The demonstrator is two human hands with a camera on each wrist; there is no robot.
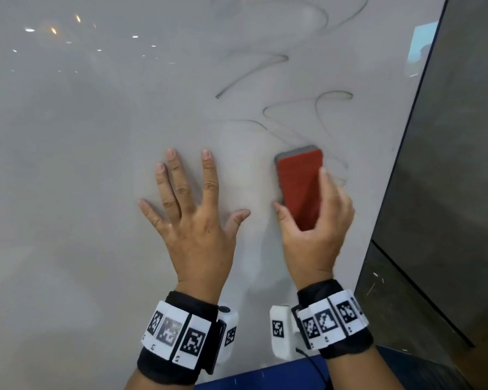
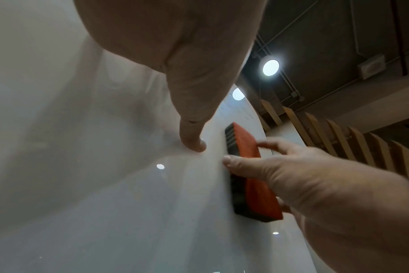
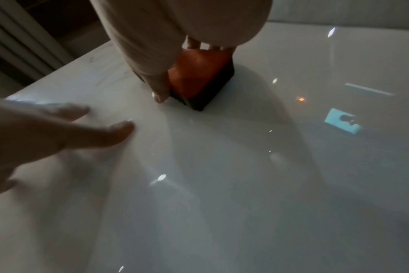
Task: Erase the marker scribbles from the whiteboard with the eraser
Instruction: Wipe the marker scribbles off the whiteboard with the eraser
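Observation:
The whiteboard (image 1: 82, 164) fills the head view. Grey looping marker scribbles (image 1: 279, 108) run down its right half, some faint and smeared. My right hand (image 1: 313, 229) grips a red-backed eraser (image 1: 300, 187) with a dark felt pad, thumb on its left side and fingers on its right, pad flat against the board just below the scribbles. The eraser (image 2: 247, 147) also shows in the left wrist view and the eraser (image 3: 196, 81) in the right wrist view. My left hand (image 1: 192, 209) lies flat on the board with fingers spread, left of the eraser.
The board's dark right edge (image 1: 406, 153) runs diagonally, with a dark wall (image 1: 457, 164) beyond it. A blue strip (image 1: 265, 375) sits at the board's bottom. Ceiling lights (image 2: 270, 67) and wooden slats (image 2: 339, 140) show behind. Reflections spot the board's left part.

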